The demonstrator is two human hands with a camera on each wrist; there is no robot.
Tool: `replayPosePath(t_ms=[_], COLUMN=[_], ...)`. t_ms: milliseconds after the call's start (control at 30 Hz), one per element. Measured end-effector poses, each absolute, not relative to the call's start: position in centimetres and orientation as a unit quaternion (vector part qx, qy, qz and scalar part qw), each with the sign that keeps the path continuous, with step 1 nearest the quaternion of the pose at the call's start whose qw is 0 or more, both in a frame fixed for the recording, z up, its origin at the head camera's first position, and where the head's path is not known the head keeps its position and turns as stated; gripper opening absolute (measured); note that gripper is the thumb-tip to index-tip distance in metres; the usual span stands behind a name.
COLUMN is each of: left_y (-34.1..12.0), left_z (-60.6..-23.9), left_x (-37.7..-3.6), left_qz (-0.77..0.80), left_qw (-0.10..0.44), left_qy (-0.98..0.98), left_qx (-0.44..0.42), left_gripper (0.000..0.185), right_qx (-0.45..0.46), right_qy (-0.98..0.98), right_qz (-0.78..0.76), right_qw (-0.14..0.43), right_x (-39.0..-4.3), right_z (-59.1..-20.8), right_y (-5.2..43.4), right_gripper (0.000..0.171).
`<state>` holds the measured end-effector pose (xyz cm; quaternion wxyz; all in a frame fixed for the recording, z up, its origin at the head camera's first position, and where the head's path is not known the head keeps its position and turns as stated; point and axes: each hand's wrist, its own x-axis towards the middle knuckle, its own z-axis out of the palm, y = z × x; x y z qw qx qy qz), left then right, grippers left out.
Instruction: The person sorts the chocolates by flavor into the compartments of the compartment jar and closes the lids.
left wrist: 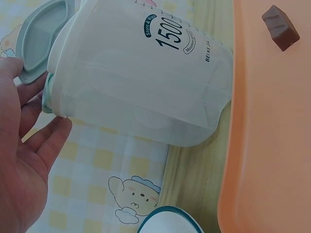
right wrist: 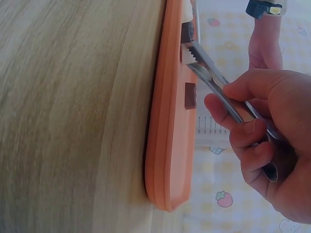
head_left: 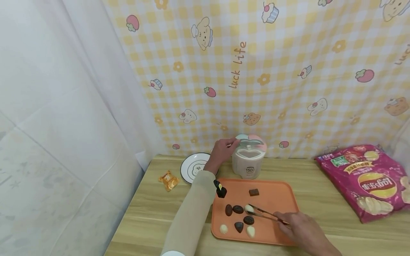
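Observation:
My left hand [head_left: 222, 151] is at the top of a translucent storage canister [head_left: 248, 166] marked 1500. Its thumb and fingers pinch the pale green flap lid [left wrist: 43, 43], which stands raised over the opening. In my right hand [head_left: 302, 227] I grip metal tongs [right wrist: 216, 90], their tips at a white chocolate [head_left: 248, 208] on the orange tray [head_left: 275, 193]. How firmly the tips clasp it cannot be told. Around it lie several dark chocolates [head_left: 238, 209] and white ones [head_left: 251, 232]. A brown chocolate block [head_left: 254, 192] sits apart, nearer the canister.
Left of the canister is a white plate [head_left: 189, 167] with a dark rim, partly behind my left arm. An orange-wrapped snack [head_left: 168, 180] lies beside it. A purple chip bag [head_left: 368, 181] rests at the right. A checked curtain [head_left: 288, 99] hangs behind the table.

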<state>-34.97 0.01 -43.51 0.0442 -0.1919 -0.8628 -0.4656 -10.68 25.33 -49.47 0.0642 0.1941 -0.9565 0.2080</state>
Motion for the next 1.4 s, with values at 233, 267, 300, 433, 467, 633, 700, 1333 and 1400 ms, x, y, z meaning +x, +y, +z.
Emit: replayPosePath(t_ms=[233,267,300,433,467,633,700,1333,1400], left_y=[0.1,0.1,0.1,0.1,0.1,0.2,0.1,0.0,0.0], left_z=[-43.7,-43.7,-43.7,-43.7,-43.7,-43.8,-43.7,-43.2,-43.3], left_x=[-35.0,-35.0,-35.0,-35.0,-35.0,-35.0,-34.9,-34.5,-34.5], left_qz=[-0.474,-0.474,-0.475,-0.475,-0.475,-0.482,-0.483,-0.478,-0.478], left_qw=[0.042,0.042,0.043,0.043,0.044,0.042,0.041,0.039,0.042], left_qy=[-0.859,-0.858,-0.858,-0.858,-0.858,-0.855,-0.853,-0.858,-0.857], left_qx=[-0.190,-0.191,-0.191,-0.190,-0.189,-0.190,-0.192,-0.186,-0.187], left_gripper=[0.049,0.049,0.048,0.047,0.047,0.047,0.048,0.048,0.047], right_qx=[0.171,0.173,0.175,0.196,0.205,0.214,0.193,0.181,0.179], right_qy=[-0.955,-0.953,-0.951,-0.941,-0.936,-0.927,-0.933,-0.922,-0.924], right_qz=[0.232,0.236,0.239,0.225,0.218,0.223,0.236,0.264,0.260], right_qw=[0.068,0.079,0.092,0.161,0.183,0.212,0.192,0.216,0.216], right_x=[-10.5,-10.5,-10.5,-10.7,-10.8,-11.6,-12.0,-17.9,-18.5], right_z=[-49.4,-49.3,-49.3,-49.0,-48.8,-47.0,-45.9,-41.0,-40.8], right_y=[25.4,25.4,25.4,25.7,25.9,26.4,26.5,27.2,27.0], right_gripper=[0.023,0.022,0.022,0.025,0.027,0.032,0.028,0.027,0.027])
